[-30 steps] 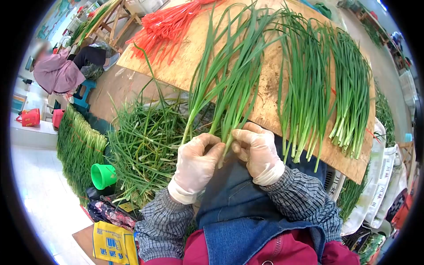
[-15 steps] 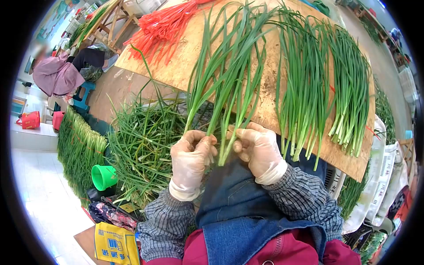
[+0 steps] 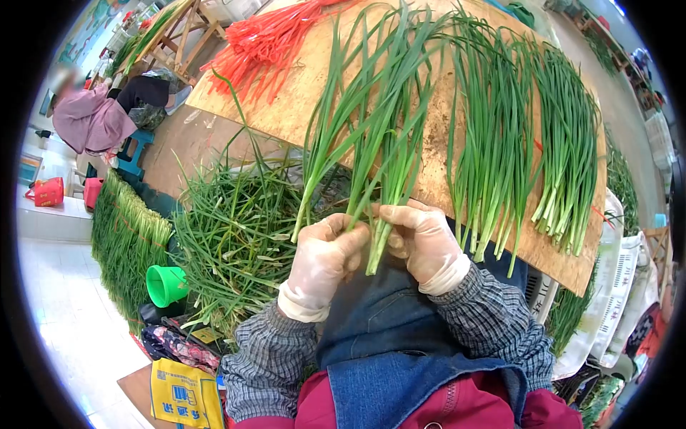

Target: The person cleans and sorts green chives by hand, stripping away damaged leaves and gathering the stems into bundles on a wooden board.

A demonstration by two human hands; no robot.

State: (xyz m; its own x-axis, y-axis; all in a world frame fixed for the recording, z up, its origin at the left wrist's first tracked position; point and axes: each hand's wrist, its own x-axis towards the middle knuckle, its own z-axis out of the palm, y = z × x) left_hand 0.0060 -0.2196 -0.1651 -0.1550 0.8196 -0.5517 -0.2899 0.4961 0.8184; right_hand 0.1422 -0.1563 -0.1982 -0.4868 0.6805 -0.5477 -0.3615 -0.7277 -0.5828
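And here the right hand [image 3: 421,239] pinches a cluster of green stalks [image 3: 401,168] near their pale ends, while the left hand [image 3: 329,247] grips more just alongside, its palm side hidden. The stalks slant up across the edge of the counter [image 3: 307,86], leaves crossing: one uneven tug could snag or tear them. Too light a pinch could drop some onto the lap [image 3: 386,314]. Farther right, a laid-out bunch [image 3: 493,143] could tangle at the tips.

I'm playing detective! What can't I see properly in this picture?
Head view:
- Some stalks' lower ends: hidden by the left hand.
- Far ends of the red strips: cut off by the top edge.
- Small print on the yellow bag: too tiny.
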